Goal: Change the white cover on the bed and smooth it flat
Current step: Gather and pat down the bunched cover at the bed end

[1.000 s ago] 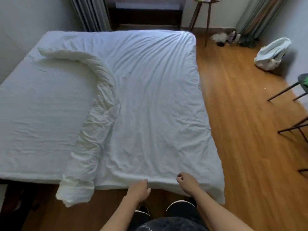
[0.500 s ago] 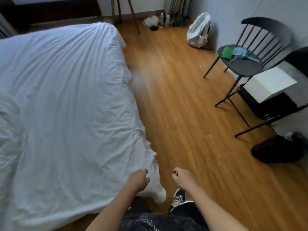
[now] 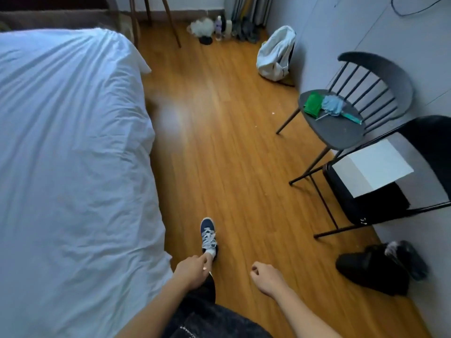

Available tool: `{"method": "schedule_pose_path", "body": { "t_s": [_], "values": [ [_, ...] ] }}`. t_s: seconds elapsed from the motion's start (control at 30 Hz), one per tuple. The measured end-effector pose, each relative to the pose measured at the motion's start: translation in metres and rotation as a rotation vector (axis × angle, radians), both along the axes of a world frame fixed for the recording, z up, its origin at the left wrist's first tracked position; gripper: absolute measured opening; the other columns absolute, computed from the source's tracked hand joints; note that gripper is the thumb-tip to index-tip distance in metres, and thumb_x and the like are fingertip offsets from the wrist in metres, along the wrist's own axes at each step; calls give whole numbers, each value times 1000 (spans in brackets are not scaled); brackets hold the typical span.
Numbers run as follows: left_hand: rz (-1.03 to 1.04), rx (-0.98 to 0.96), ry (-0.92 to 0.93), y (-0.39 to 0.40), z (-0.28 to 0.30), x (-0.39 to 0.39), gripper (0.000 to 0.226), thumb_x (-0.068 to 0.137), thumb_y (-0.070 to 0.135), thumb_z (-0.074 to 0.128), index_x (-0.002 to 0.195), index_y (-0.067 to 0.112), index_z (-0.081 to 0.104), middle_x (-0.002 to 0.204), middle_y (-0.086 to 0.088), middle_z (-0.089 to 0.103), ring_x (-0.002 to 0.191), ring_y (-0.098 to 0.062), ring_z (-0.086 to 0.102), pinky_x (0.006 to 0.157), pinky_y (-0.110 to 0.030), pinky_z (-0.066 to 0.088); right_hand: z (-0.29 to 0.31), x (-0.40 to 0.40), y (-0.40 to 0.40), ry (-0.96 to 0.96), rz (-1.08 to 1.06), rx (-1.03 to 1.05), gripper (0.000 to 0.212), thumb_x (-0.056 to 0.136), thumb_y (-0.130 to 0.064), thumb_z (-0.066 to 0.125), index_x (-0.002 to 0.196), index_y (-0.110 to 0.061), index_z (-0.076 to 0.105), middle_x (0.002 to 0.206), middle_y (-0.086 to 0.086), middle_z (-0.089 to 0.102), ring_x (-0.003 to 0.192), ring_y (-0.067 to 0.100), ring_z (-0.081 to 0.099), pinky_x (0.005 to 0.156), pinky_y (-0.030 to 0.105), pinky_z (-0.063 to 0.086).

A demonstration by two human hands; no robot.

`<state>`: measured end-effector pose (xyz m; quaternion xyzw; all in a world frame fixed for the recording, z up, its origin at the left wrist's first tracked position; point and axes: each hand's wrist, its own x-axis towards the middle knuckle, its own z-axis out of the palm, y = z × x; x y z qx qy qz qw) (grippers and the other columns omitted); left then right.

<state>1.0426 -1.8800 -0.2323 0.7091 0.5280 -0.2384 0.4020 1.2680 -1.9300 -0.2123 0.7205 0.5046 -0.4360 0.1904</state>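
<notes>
The wooden plank floor (image 3: 231,154) fills the middle of the view, an open lane between bed and wall, and it looks like the person is walking along it. On the left sprawls the white crumpled fabric cover (image 3: 68,154), draped over the bed and hanging off the near side edge; creases run across it, so the smoothing is, by my read, not finished. Against the right wall sit a dark grey spindle-back chair (image 3: 353,103) with green and blue cloths on its seat, and a black folding chair (image 3: 395,181) carrying a white sheet, parked out of the walkway. A white cloth bag (image 3: 275,54) leans on the far wall; black shoes (image 3: 375,269) lie near the right wall. One navy lace-up sneaker (image 3: 208,236) is planted forward on the planks. The left hand (image 3: 191,272) hangs just beside the cover's corner, fingers loosely bent, gripping nothing that I can see. The right hand (image 3: 267,276) floats over bare floor, loosely curled and empty, well apart from the cover. Likely a reposition along the bed's side.
</notes>
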Motion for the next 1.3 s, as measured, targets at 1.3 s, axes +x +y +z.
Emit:
{"method": "schedule_pose_path", "body": {
  "t_s": [1.3],
  "values": [
    [734, 168, 109, 1174, 6, -113, 35, 96, 35, 41, 121, 16, 55, 122, -7, 58, 112, -25, 54, 91, -38, 47, 1, -109, 1325, 69, 573, 60, 34, 96, -31, 39, 120, -18, 59, 119, 5, 65, 106, 27, 60, 73, 30, 40]
  ]
}}
